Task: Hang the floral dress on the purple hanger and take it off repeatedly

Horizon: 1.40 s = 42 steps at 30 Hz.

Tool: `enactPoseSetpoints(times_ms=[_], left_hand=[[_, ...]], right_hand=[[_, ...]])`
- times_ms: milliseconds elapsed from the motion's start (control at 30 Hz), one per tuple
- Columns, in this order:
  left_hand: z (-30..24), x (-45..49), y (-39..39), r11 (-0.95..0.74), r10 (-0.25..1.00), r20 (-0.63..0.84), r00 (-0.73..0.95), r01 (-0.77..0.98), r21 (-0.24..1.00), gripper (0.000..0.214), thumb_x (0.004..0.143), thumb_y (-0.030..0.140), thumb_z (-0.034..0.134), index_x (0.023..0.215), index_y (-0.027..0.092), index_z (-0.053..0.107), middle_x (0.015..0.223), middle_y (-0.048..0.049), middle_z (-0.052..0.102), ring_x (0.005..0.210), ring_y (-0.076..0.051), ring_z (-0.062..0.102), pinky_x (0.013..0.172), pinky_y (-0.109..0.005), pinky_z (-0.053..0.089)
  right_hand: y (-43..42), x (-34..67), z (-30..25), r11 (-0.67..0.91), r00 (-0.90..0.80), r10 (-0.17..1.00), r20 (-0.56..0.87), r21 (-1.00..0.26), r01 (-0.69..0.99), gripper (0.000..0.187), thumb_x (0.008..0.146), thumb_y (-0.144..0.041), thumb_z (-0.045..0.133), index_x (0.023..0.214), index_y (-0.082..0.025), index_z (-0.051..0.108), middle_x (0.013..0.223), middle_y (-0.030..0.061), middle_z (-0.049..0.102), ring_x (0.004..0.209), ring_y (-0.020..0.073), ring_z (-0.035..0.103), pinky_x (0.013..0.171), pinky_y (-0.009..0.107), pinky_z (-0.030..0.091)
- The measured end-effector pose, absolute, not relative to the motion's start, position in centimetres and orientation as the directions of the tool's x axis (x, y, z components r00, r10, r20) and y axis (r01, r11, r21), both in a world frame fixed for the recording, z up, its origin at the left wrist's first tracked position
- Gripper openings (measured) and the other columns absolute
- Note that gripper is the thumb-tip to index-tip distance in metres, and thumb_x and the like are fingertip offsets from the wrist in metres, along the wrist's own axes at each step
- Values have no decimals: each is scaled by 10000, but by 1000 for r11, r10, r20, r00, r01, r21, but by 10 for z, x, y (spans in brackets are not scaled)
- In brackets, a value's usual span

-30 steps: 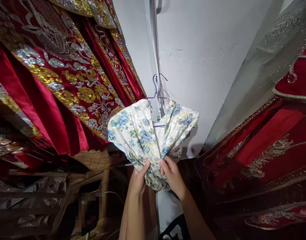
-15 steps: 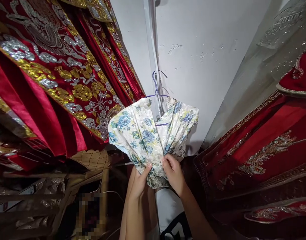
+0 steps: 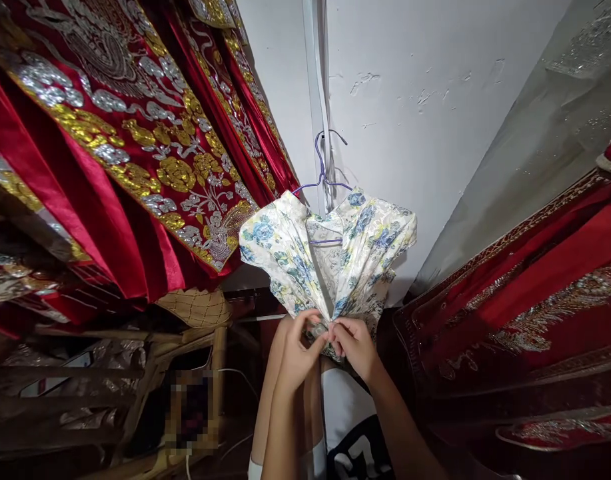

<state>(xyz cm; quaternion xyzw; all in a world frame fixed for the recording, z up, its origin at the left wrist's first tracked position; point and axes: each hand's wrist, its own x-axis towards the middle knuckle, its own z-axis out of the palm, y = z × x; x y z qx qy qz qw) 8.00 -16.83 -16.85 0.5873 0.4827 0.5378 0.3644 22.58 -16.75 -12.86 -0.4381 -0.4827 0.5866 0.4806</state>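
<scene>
A white blouse with blue flowers hangs from a purple wire hanger, its neckline parted in a deep V. At the bottom of that V, my left hand has thumb and fingers closed on the front edge of the cloth. Touching it from the other side, my right hand pinches the opposite edge. The fingertips of both hands nearly meet there. Whatever small fastening may lie between them is hidden.
Red gowns with gold and silver embroidery hang at the left. More red beaded garments hang at the right beside a pale sparkly fabric. A wooden chair stands lower left. Behind the blouse is a white wall.
My hands have come together at the centre front, the left moving right. The neckline has opened wider and the blouse front is gathered upward. The view has shifted slightly.
</scene>
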Motion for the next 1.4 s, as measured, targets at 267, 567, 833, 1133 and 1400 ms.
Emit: enactPoseSetpoints(times_ms=[267,567,833,1133,1400], left_hand=[[-172,125,-177,-336,942,327,78,169,927,225,1032,348,435,886,202,524,844,-23,543,798,-180,532,747,-284,429],[-195,148,-178,-283,958,260,122,245,928,266,1071,391,306,1009,216,496,891,-48,559,805,-203,521,771,-331,421],[-184,137,-170,-308,940,243,240,286,907,183,1041,323,368,948,221,487,786,-14,532,727,-187,518,693,-305,377],[-76,87,-129,-570,820,470,326,388,724,138,1012,282,500,935,205,584,991,-63,653,951,-205,615,876,-313,460],[52,97,-72,-777,606,688,399,484,403,144,973,273,598,937,152,666,871,-40,642,810,-182,614,850,-329,466]], right_hand=[[-164,241,-124,-131,-191,975,-110,-986,-102,331,778,-474,608,619,-184,631,388,-22,508,355,90,384,430,237,289],[-107,264,-58,62,21,998,59,-987,-151,367,809,-501,677,621,-197,597,392,-43,488,344,79,360,384,236,272],[-59,254,45,385,10,920,392,-899,-209,320,937,-408,634,711,-181,620,497,-40,537,422,52,438,396,179,293],[-73,240,22,427,0,902,432,-892,-152,296,958,-257,560,683,-167,619,458,-44,537,407,56,442,456,191,337],[-78,242,15,486,16,873,488,-865,-124,295,968,-332,539,715,-199,610,484,-47,517,443,84,455,479,223,346]])
